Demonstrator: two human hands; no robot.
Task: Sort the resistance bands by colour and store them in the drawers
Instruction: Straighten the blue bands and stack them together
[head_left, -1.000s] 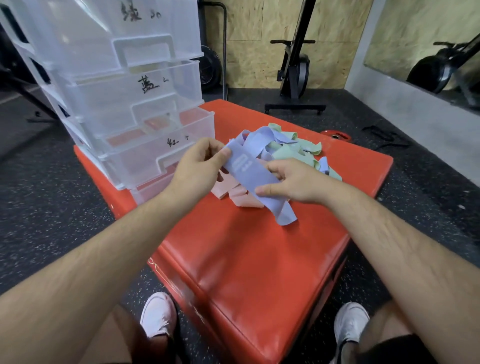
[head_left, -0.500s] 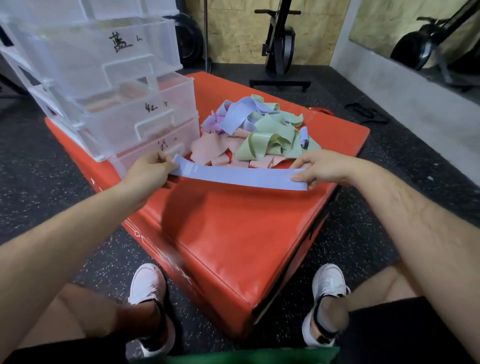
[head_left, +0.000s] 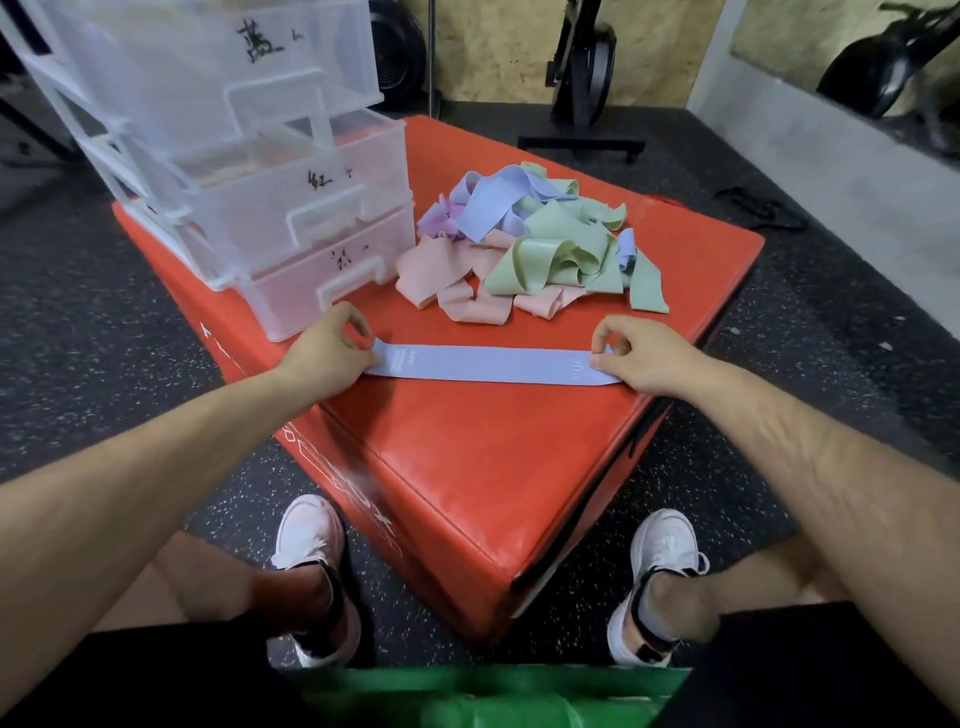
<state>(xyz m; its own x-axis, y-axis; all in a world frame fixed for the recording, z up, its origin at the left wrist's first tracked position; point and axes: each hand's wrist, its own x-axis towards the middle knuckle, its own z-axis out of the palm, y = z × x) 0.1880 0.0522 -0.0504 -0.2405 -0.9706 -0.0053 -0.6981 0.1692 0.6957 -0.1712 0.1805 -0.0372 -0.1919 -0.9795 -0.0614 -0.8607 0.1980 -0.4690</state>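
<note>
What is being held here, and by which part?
The blue band, lying flat on the red box: the left hand pinches its left end, the right hand its right end.

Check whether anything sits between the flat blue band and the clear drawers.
Nothing visible does. The flat blue resistance band, pinched at its ends by the left hand and right hand, lies just before the clear plastic drawer stack; the mixed band pile sits aside.

3 drwrs (head_left: 311, 218), 2 grips (head_left: 330, 351) (head_left: 641, 353), 1 flat band (head_left: 488, 365)
</note>
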